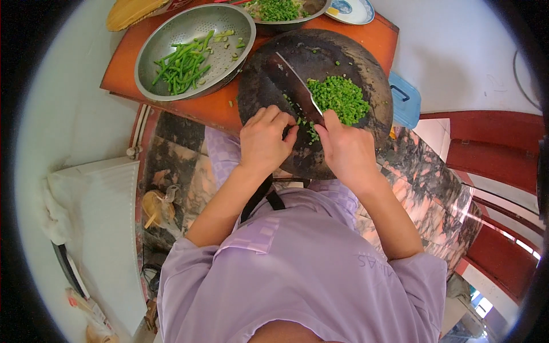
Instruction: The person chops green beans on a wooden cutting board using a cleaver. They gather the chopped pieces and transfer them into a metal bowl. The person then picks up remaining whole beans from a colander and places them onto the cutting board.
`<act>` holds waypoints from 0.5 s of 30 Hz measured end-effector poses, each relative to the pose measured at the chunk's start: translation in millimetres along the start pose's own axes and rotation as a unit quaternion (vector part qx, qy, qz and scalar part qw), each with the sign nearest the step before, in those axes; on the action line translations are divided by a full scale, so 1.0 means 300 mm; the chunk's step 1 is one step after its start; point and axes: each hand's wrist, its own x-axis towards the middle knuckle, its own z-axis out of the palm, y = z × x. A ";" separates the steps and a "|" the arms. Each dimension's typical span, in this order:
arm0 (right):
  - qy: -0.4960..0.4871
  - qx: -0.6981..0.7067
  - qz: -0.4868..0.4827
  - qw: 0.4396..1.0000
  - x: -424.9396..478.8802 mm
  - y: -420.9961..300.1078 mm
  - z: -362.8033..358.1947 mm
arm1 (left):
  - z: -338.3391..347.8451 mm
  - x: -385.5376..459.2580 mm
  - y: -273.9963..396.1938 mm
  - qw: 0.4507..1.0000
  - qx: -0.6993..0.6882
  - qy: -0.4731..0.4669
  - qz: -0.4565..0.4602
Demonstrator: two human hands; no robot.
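A round, dark wooden chopping board (274,47) lies in front of me. My right hand (347,145) grips the handle of a cleaver (294,85), whose broad blade lies over the board, pointing up and left. Right of the blade is a pile of finely chopped green beans (339,98). My left hand (268,135) is at the board's left front part, fingers curled and thumb near the fingertips, beside small green bits; whether it pinches anything is hidden. Left of the board, a perforated metal colander (143,73) holds whole green beans (182,66).
Behind the board stands a metal bowl (321,10) of chopped greens, and a blue-rimmed plate (360,13). All rest on an orange wooden table (118,70). A blue plastic container (409,103) is past the table's right edge. A woven item (124,15) is at the upper left.
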 end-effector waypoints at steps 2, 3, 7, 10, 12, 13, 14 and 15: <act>-0.002 -0.003 -0.003 1.000 0.001 -0.005 0.009 | -0.007 -0.003 -0.003 1.000 0.003 -0.004 -0.003; -0.003 -0.006 -0.004 1.000 0.003 -0.004 0.012 | -0.004 -0.003 -0.004 1.000 0.000 -0.002 -0.002; -0.003 -0.011 0.005 1.000 0.016 0.008 0.024 | 0.004 -0.005 -0.008 1.000 0.000 0.000 0.001; 0.000 -0.003 0.005 1.000 0.012 0.002 0.018 | 0.006 -0.008 -0.008 1.000 -0.011 0.002 -0.002; -0.009 0.005 0.007 1.000 0.009 -0.001 0.025 | 0.001 -0.004 -0.004 1.000 -0.008 0.002 -0.003; -0.011 0.004 0.010 1.000 0.009 0.001 0.029 | -0.001 -0.001 -0.003 1.000 -0.007 0.002 -0.003; -0.012 0.004 0.013 1.000 0.008 0.004 0.033 | 0.001 -0.001 -0.003 1.000 -0.008 0.002 -0.002; -0.014 0.004 0.016 1.000 0.009 0.005 0.035 | 0.005 -0.003 -0.005 1.000 -0.009 0.002 -0.003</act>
